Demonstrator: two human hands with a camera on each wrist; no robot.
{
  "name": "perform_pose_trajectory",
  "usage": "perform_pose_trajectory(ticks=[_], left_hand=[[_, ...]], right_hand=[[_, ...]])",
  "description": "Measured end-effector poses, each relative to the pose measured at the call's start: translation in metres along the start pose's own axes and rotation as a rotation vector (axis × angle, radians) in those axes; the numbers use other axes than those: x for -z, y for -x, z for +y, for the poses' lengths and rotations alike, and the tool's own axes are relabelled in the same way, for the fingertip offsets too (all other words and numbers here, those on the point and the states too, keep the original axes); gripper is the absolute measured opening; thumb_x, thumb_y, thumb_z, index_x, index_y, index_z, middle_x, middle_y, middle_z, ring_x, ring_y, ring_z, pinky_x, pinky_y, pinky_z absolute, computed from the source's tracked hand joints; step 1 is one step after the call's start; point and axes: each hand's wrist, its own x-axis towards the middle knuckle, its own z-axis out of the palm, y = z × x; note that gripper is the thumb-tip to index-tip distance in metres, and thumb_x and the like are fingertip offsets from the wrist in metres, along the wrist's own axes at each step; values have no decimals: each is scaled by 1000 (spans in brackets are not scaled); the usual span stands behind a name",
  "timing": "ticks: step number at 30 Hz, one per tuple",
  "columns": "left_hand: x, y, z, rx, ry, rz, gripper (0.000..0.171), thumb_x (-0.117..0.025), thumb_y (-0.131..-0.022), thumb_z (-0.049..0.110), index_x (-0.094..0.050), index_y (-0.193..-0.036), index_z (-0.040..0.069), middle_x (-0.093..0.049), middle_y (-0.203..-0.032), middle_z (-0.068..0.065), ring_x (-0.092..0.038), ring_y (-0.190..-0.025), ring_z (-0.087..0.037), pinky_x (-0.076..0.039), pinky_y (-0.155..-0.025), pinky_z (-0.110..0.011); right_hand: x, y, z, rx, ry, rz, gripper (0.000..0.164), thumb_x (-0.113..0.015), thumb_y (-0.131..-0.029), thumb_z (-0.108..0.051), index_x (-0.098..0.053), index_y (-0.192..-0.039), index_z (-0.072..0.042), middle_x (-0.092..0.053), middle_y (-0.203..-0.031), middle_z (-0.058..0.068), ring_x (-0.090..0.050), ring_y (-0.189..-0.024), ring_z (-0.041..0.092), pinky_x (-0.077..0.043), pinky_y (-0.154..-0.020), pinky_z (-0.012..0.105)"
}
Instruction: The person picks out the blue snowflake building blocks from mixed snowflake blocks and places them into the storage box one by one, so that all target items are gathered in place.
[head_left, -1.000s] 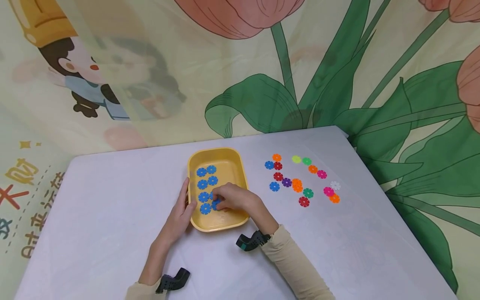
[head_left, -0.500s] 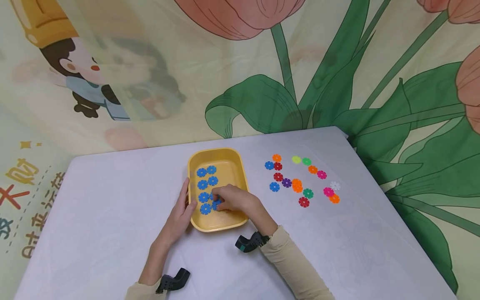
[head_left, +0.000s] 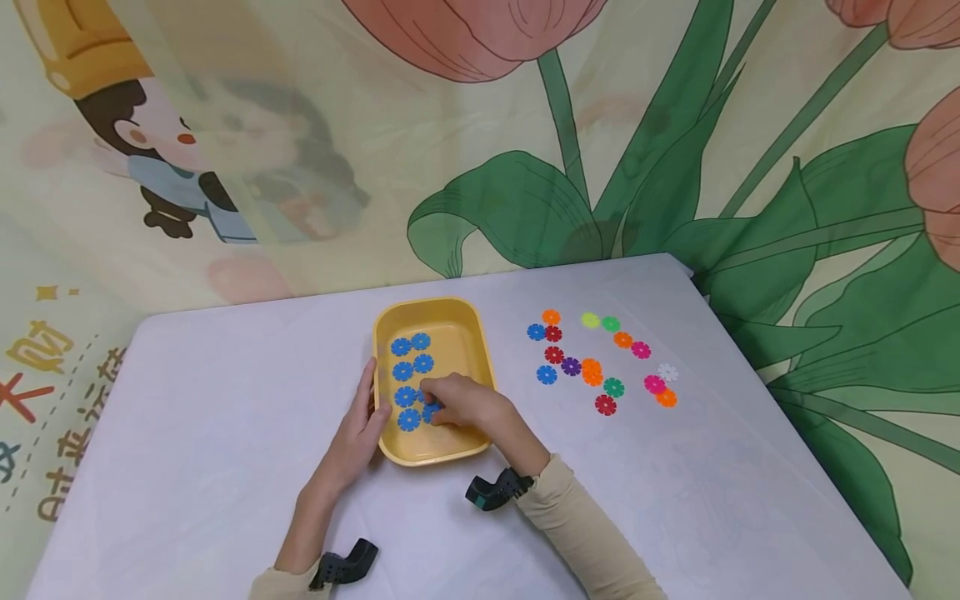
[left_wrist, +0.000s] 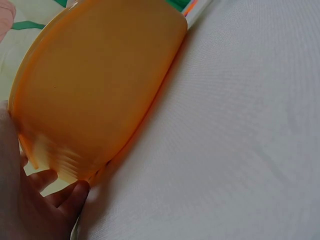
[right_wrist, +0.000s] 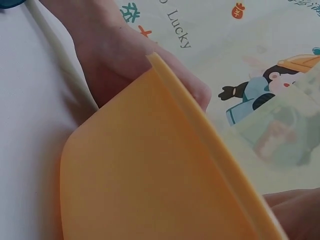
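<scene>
Inside a yellow tray [head_left: 456,333], blue snowflake discs [head_left: 408,419] lie in two columns on the left half. My right hand [head_left: 474,407] reaches into the tray and pinches a blue snowflake disc [head_left: 430,414] at the near end of the right column. Its fingers partly cover that disc and the one above it. At the tray's left side, my left hand [head_left: 358,435] holds the wall, thumb at the rim. In the left wrist view, curled fingers [left_wrist: 75,200] touch the outer wall low down. The tray wall [right_wrist: 135,165] hides the right fingertips in the right wrist view.
Right of the tray, loose discs in mixed colours lie on the white tablecloth [head_left: 225,433], among them a purple disc [head_left: 572,367], a white disc [head_left: 667,372] and a green disc [head_left: 613,387]. A printed curtain [head_left: 480,200] hangs behind the table.
The view has shifted very slightly. Both hands stay in the same places, and the discs keep their arrangement.
</scene>
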Motion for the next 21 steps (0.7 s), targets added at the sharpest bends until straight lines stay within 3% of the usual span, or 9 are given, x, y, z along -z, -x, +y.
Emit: perform_pose_trajectory(ticks=[7,11,14,17,21], left_hand=[[0,0,0,3,-1,0,68,-38,-103,23,3,-157,29,-14,-164,-10,-32,-145,-32,-32,-112,-50],[0,0,-1,1,4,3,68,-38,-103,22,3,-157,27,-13,-164,-9,-32,-145,-33,-32,-112,-50],[-1,0,-1,-5,8,4,68,-38,-102,20,2,-157,26,-13,-164,-10,-35,-143,-34,-34,-111,-50],[-1,0,-1,-10,3,6,68,-38,-102,20,2,-157,25,-12,-164,-10,-37,-142,-34,-34,-111,-51],[0,0,-1,-6,-8,12,68,-38,-102,21,2,-157,27,-12,-164,-9,-37,-142,-34,-34,-111,-51]], right_hand=[[-2,0,-2,-7,40,5,14,-70,-88,-14,-56,-91,-14,-57,-79,-2,-52,-74,12,-40,-65,19],[1,1,0,2,44,0,13,-69,-89,-16,-59,-96,-14,-57,-82,-3,-51,-76,11,-41,-67,18],[11,7,2,20,-16,21,16,-68,-90,-17,-63,-104,-11,-59,-80,-1,-51,-73,11,-41,-65,18],[27,16,6,22,-101,93,22,-67,-91,-17,-65,-111,-9,-60,-77,2,-52,-70,13,-43,-62,19],[53,33,20,-42,-144,257,28,-68,-90,-18,-64,-115,-6,-61,-82,4,-54,-72,17,-48,-62,22]])
